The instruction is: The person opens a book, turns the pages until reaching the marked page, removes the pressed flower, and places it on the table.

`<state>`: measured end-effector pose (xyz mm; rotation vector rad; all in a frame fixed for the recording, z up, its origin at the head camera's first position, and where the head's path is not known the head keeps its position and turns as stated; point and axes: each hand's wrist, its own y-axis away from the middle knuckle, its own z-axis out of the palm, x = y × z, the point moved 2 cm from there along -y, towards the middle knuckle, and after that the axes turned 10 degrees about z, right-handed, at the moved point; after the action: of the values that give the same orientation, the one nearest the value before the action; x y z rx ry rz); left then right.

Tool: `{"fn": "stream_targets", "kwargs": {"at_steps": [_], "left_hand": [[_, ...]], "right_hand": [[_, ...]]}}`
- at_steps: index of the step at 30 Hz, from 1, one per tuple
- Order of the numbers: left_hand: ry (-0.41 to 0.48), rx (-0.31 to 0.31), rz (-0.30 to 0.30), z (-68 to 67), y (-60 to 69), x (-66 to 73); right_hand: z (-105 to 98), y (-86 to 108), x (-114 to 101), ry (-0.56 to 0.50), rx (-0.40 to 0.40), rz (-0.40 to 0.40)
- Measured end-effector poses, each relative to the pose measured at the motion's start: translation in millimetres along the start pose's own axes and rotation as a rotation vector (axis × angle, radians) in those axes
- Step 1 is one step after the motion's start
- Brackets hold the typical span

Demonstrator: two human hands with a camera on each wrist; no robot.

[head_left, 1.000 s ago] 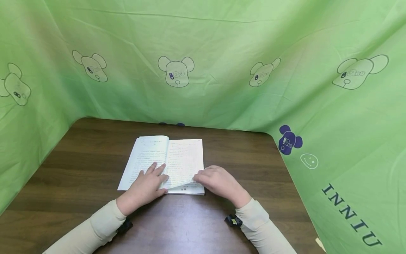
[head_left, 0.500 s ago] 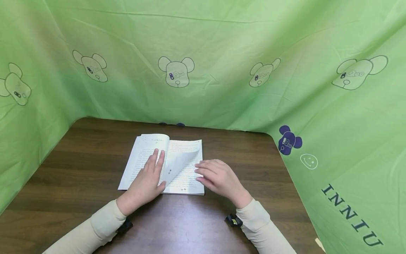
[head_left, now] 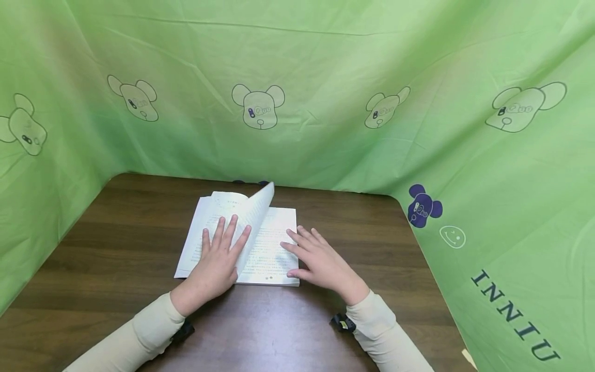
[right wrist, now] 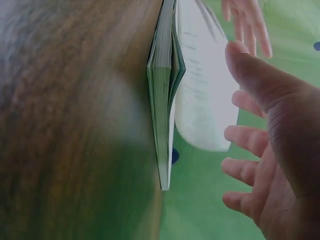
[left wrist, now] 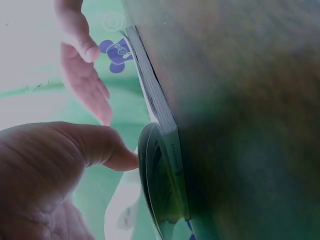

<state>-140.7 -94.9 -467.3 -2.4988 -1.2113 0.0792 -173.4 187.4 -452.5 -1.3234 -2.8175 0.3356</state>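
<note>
Open white rectangular paper book (head_left: 274, 253) lies on your brown wooden worktop (head_left: 372, 232). Its raised thin white leaf (head_left: 257, 214) leans 7-to-1 o'clock. Your left hand (head_left: 214, 268) is nearer, leaf at its 1 o'clock; right hand (head_left: 321, 261), leaf at 10. Both hands' fingers spread, grasping nothing.

Green cloth (head_left: 321, 57) printed with 5 outlined animal heads (head_left: 260, 116) hangs round 3 sides of a brown wood-grain table (head_left: 362, 222).
</note>
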Motion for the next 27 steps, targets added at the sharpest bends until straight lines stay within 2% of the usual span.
{"fn": "stream_targets", "kwargs": {"at_steps": [4, 8, 11, 14, 17, 22, 27], "left_hand": [[-0.007, -0.054, 0.059, 0.9, 1.4, -0.2], [-0.004, -0.113, 0.123, -0.4, 2.1, -0.9], [0.019, -0.181, 0.142, -2.7, 2.9, -1.3], [0.048, -0.260, 0.112, -5.1, 4.2, -2.0], [0.075, -0.320, 0.042, -6.9, 5.1, -2.8], [0.129, -0.344, -0.045, -8.2, 4.1, -3.6], [0.152, -0.349, -0.069, -8.8, 3.8, -4.6]], "right_hand": [[6, 1.2, 2, 0.005, -0.029, 0.012], [10, 2.1, 4, 0.054, -0.038, -0.002], [12, 2.7, 3, 0.062, -0.069, -0.021], [13, 3.0, 2, 0.020, -0.131, -0.032], [15, 3.6, 1, -0.017, -0.181, -0.035], [16, 5.1, 1, -0.009, -0.218, -0.036], [17, 6.4, 0, -0.011, -0.281, -0.012]]}}
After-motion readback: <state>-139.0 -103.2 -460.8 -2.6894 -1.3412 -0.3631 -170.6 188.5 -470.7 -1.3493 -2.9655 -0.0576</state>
